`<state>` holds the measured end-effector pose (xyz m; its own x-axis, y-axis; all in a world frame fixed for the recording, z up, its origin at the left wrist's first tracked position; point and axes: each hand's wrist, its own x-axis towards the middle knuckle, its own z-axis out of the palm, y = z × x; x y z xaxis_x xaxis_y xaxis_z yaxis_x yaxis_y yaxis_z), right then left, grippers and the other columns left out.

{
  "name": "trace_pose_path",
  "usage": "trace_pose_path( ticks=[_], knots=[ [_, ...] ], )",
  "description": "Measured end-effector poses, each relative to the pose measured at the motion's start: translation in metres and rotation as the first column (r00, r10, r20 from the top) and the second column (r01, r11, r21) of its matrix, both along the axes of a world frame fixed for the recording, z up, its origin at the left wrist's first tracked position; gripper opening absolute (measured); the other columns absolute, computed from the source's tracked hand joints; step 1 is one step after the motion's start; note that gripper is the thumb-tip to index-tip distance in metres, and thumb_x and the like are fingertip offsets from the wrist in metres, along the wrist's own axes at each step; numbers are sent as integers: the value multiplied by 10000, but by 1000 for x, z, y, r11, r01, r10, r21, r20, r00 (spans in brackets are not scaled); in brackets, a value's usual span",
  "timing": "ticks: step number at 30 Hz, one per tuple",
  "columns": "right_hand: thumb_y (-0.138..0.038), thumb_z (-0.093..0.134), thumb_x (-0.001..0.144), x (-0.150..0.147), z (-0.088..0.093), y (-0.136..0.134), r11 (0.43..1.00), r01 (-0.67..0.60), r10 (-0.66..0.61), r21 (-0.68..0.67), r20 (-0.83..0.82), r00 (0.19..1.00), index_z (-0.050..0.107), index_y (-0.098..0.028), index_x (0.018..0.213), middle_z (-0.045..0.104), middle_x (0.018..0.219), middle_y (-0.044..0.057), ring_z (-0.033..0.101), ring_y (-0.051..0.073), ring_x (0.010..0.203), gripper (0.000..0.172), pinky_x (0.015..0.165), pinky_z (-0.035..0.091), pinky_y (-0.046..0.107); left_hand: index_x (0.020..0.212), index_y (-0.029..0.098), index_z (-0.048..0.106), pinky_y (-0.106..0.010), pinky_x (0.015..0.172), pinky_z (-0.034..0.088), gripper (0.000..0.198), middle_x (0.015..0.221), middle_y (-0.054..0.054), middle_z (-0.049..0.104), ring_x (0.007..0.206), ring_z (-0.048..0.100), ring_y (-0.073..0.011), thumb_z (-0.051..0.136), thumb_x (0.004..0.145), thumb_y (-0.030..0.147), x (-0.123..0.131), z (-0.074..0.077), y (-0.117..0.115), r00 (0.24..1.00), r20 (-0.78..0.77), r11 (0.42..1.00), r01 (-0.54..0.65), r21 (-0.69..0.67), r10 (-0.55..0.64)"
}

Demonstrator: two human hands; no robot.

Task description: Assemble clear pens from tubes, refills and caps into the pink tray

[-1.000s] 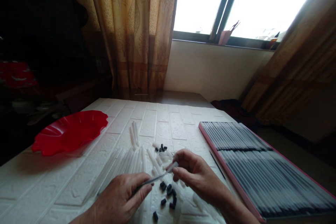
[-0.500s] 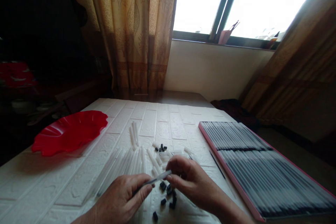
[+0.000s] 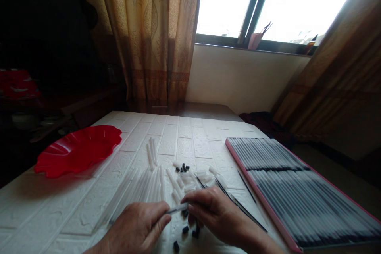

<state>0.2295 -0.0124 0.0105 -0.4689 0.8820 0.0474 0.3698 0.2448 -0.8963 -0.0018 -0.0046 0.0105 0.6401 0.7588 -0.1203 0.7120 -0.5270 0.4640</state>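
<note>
A slim pen-like piece with a clear tube (image 3: 177,208) spans the gap between my hands, low over the white tabletop. My left hand (image 3: 143,222) is closed round its near part, thumb along the side. At the far end the fingertips of my right hand (image 3: 212,210) pinch its tip. Small black caps (image 3: 176,245) lie below and beside my right hand, some of them hidden by it. Long translucent tubes (image 3: 143,184) lie side by side beyond my left hand. Short white tubes (image 3: 190,180) and thin black rods (image 3: 245,210) lie beyond my right hand.
On the right, a pink-edged tray (image 3: 264,206) holds rows of clear-and-black pen-like pieces. A red scalloped dish (image 3: 80,151) stands at the left of the brick-patterned table (image 3: 175,139). Several more black caps (image 3: 183,168) lie further back. Curtains (image 3: 151,39) and a window are behind.
My right hand has moved down and left, and its fingers have closed on the clear tube's end. The tube sits slightly lower. More of the thin black rods now show.
</note>
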Motion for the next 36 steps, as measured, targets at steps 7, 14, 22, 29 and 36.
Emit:
trace_pose_path(
  ticks=[7,14,22,29,36],
  knots=[
    [-270,530,942,-4,-6,0,997,-11,5,-80,-69,998,677,-169,827,608,631,-14,550,111,566,212,568,435,203,840,224,614,-271,624,419,399,800,-57,740,748,720,-237,289,1003,390,0,0,-2,1000,-12,1000,-17,-23,17],
    [-255,550,923,-6,-8,1,992,-21,10,-125,-89,996,640,-160,752,571,622,-19,501,93,540,216,518,395,180,816,224,603,-261,611,428,400,788,-50,734,734,715,-229,283,994,385,2,-1,-1,1000,20,1000,-21,-22,21],
    [-237,531,926,-6,-11,2,985,-42,15,-166,-160,987,597,-155,727,546,590,-25,462,72,492,225,468,362,158,823,227,615,-266,622,439,400,769,-36,731,742,724,-229,284,982,385,0,-3,-3,998,59,1000,-28,-12,29],
    [-231,542,909,-8,-10,2,984,-35,0,-172,-200,980,601,-156,730,540,575,-30,455,72,475,203,456,369,161,821,231,618,-258,618,445,395,757,-24,729,727,726,-214,291,984,381,2,-6,-3,994,100,999,-36,-19,38],
    [-193,534,900,-7,-8,1,994,-30,20,-108,-93,996,607,-163,721,535,570,-38,479,80,493,196,479,386,170,816,229,620,-271,611,443,390,750,-27,729,715,725,-226,299,987,370,0,-10,-3,998,60,1000,-15,23,14]
  ],
)
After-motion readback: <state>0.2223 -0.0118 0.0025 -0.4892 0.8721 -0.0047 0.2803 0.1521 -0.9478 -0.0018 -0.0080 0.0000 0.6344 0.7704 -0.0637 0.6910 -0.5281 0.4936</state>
